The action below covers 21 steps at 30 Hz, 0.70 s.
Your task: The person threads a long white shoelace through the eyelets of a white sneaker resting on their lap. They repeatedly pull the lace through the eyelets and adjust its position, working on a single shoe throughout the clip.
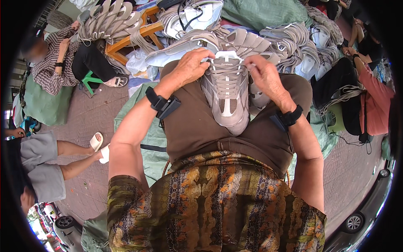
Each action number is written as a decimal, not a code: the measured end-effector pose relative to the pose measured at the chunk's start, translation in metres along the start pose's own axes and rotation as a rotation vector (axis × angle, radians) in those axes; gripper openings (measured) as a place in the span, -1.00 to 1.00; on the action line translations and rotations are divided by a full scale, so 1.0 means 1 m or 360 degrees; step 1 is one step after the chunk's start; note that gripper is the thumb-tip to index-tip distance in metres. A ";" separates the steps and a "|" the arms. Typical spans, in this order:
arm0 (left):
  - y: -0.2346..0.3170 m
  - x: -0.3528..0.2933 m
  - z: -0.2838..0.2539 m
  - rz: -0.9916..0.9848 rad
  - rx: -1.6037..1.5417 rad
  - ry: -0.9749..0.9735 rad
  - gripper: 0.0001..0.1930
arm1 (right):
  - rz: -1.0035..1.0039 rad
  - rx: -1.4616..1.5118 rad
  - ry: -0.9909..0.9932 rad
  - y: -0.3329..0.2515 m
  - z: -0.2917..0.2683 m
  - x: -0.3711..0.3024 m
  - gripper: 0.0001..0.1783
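Observation:
A grey running shoe (229,107) with a white tongue stands between my thighs, its toe pointing toward me. Light-coloured shoelaces (226,84) cross its front in rows. My left hand (191,67) is closed at the upper left eyelets, thumb and fingers pinching the lace there. On the other side of the collar, my right hand (265,77) has its fingertips drawn together at the lace's right end. The thin lace between the fingertips is hard to make out. Partly under my right hand, a second grey shoe (258,95) rests against my right thigh.
Piles of grey shoe uppers (294,38) and white-lined shoes (197,19) lie just beyond my knees. A wooden stool (145,31) stands at the far left among them. Seated people work on both sides, and a person in grey shorts (44,151) stands left. Green sheeting (132,109) covers the ground.

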<state>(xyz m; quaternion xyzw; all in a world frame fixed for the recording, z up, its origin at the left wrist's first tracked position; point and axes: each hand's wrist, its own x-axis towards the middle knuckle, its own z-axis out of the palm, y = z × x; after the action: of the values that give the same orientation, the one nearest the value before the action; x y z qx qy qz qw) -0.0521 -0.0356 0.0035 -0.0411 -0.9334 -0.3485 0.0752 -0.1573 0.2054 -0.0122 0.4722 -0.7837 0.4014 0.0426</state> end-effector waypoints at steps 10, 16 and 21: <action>-0.044 0.024 0.021 -0.0008 0.0097 0.0235 -0.75 | -0.0882 -0.0715 -0.0899 -0.070 0.048 -0.066 -0.52; -0.016 0.005 -0.021 0.0269 0.0990 0.0684 -0.55 | -0.0869 -0.0974 -0.0940 -0.075 0.032 -0.082 -0.47; -0.119 -0.003 -0.065 -0.0482 0.0865 0.0412 -0.65 | -0.0657 -0.1059 -0.0924 -0.073 0.031 -0.085 -0.40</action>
<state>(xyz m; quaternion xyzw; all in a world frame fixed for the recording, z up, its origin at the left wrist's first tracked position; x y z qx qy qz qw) -0.0572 -0.1678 -0.0255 0.1643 -0.9704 -0.0965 0.1486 -0.0442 0.2278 -0.0278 0.6710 -0.7389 -0.0360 0.0495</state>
